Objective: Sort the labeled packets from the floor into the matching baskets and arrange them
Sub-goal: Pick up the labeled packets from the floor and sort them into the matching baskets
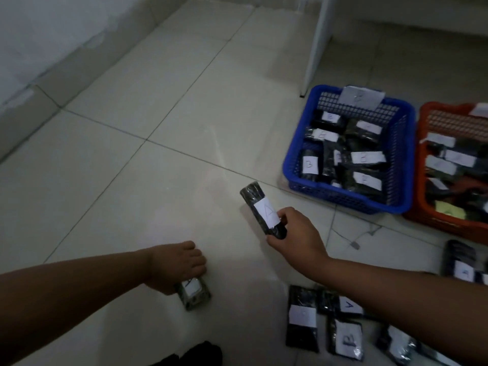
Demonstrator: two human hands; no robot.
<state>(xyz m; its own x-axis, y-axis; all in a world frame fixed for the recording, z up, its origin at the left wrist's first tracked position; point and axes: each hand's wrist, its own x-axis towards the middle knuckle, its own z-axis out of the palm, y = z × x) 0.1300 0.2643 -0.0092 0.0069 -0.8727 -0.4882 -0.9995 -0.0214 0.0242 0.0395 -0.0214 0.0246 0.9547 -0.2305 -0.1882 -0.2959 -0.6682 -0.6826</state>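
The right hand (295, 235) grips by its lower end a light, soft-looking, slick plastic-wrapped packet marked A (262, 210), at seven o'clock from the blue basket (293, 165), while the left hand (177, 265) clasps another packet (194, 291) on the floor (158, 128).

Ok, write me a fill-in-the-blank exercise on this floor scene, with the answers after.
1. The right hand holds a dark wrapped packet whose white label reads ____.
2. The packets in the blue plastic basket mostly carry the letter ____.
3. The left hand grips a second packet resting on the ____.
4. Right of the blue basket stands an ____ basket.

Answers: A; B; floor; orange
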